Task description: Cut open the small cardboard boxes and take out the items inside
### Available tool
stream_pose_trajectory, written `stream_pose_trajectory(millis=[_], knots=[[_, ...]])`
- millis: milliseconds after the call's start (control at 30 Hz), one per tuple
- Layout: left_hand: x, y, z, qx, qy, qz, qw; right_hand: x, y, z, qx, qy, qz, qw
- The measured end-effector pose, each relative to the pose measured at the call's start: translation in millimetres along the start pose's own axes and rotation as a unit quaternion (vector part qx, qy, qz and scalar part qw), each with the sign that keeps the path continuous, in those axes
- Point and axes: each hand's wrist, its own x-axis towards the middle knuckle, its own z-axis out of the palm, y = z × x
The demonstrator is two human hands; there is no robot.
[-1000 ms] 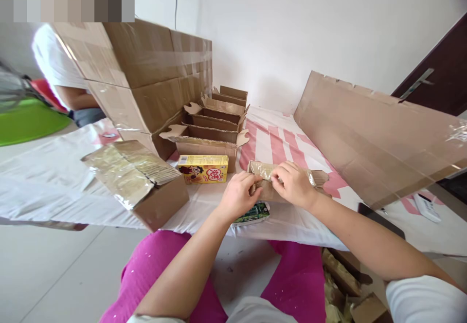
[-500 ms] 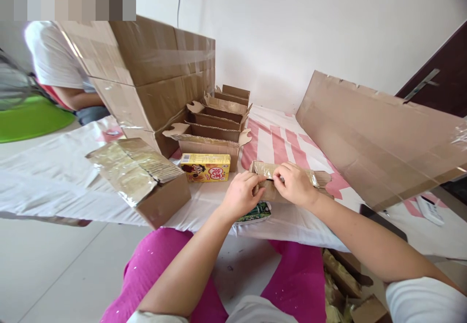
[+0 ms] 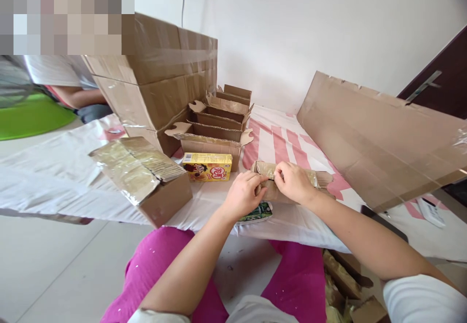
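A small cardboard box (image 3: 279,193) with shiny tape on it lies near the table's front edge. My left hand (image 3: 245,191) grips its left end with bent fingers. Over the box's middle, my right hand (image 3: 295,183) pinches the taped edge with thumb and curled fingers. A dark green packet (image 3: 260,212) lies just in front, partly covered by my left hand. To the left stands a yellow printed carton (image 3: 207,167), apart from both hands.
A taped cardboard box (image 3: 146,177) sits at the left front edge. Behind the carton stand several open cardboard boxes (image 3: 211,145) in a row, beside a tall stack of cartons (image 3: 160,70). A large cardboard panel (image 3: 372,133) leans at right. Another person's arm (image 3: 78,95) shows far left.
The view has shifted slightly. My hands stay on the cardboard box in nearly the same pose.
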Motion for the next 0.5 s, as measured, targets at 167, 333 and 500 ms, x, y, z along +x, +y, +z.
stream_pose_trajectory(millis=[167, 333, 500], knots=[[0.4, -0.7, -0.4, 0.002, 0.004, -0.002, 1.0, 4.8, 4.2, -0.2, -0.043, -0.02, -0.055, 0.997], [0.0, -1.0, 0.0, -0.008, 0.014, -0.001, 1.0, 11.4, 6.3, 0.0, -0.048, -0.023, -0.069, 0.996], [-0.7, -1.6, 2.8, -0.008, 0.015, -0.018, 1.0, 19.0, 7.3, -6.7, -0.003, -0.044, -0.055, 0.997]])
